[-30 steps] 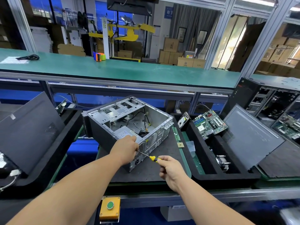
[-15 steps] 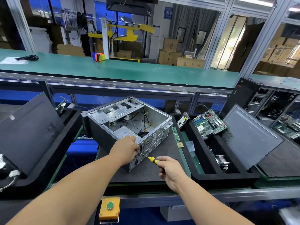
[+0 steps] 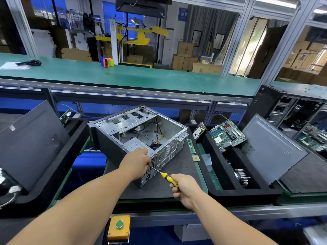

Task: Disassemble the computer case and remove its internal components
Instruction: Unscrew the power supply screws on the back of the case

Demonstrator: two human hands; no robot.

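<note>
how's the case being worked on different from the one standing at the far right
The open case lies on its side on the dark mat; the far-right case stands upright. The first is nearly gutted, showing loose cables and a power supply; the far-right one has a green board inside. The left hand steadies the first while the right hand drives a screwdriver into its back; nobody touches the other. Both have a side panel off.

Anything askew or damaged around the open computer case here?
Nothing stands out. The computer case lies on its side on the black mat, left hand steadying it, right hand holding the screwdriver at its rear panel.
</note>
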